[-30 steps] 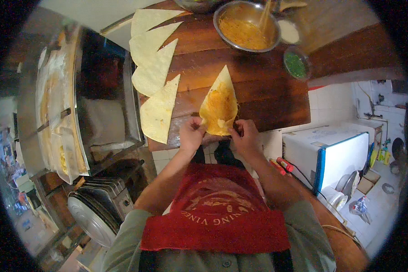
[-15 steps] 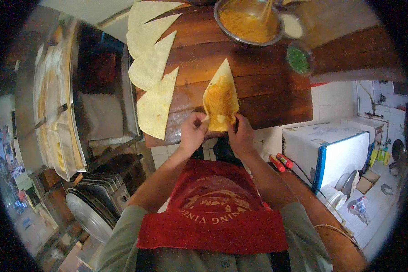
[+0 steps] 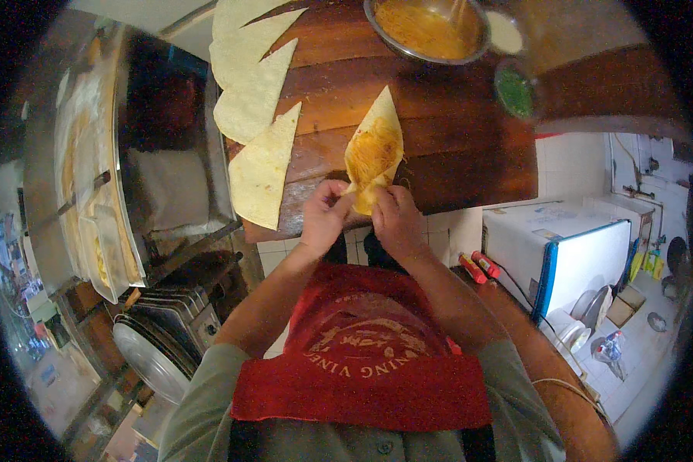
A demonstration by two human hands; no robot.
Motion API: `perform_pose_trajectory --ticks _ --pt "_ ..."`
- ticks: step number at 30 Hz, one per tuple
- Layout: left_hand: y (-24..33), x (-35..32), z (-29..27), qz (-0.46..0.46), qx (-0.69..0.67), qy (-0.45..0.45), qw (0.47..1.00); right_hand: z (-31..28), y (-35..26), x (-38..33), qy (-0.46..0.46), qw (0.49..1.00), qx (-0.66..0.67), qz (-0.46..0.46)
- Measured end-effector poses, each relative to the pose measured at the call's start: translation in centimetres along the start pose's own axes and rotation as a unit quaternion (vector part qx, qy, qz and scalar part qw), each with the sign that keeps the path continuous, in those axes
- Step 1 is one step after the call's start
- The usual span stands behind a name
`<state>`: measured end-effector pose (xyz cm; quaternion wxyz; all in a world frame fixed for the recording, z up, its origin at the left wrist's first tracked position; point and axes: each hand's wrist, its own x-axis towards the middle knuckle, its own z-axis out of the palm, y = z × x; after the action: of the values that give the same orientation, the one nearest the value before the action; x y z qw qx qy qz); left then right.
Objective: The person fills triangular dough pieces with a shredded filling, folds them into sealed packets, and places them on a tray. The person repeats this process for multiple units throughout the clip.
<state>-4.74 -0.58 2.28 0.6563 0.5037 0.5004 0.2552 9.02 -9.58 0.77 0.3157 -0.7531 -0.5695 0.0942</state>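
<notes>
A pointed piece of pale yellow flat wrapper (image 3: pixel 385 113) lies on the wooden table in front of me, its tip facing away. Orange shredded filling (image 3: pixel 375 152) covers its middle. My left hand (image 3: pixel 325 215) pinches the lower left edge of this wrapper between thumb and fingers. On the other side, my right hand (image 3: pixel 395 217) has its fingers closed on the lower right edge, which is folded inward over the near end. Several more pale triangular wrapper sheets (image 3: pixel 266 165) lie overlapping along the table's left side.
At the far side of the wooden table (image 3: pixel 470 173) stands a metal bowl (image 3: pixel 423 35) of orange shreds with a utensil in it. Beside it are a bowl of pale liquid (image 3: pixel 505 32) and a small bowl of chopped greens (image 3: pixel 513 90). A metal rack (image 3: pixel 227 192) stands at the left.
My right hand has moved left, folding the wrapper's lower right edge inward. Both hands are closer together at the near end. The whole view has shifted slightly.
</notes>
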Motion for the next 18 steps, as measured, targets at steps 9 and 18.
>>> perform_pose_trajectory --ticks 9,18 --pt "2.4 1.2 1.9 0.169 0.268 -0.035 0.948 -0.6 0.3 0.8 -0.153 0.987 -0.042 -0.017" --pt "2.6 1.6 1.8 0.327 0.513 -0.195 0.769 -2.0 3.6 -0.2 -0.166 0.976 0.144 -0.002"
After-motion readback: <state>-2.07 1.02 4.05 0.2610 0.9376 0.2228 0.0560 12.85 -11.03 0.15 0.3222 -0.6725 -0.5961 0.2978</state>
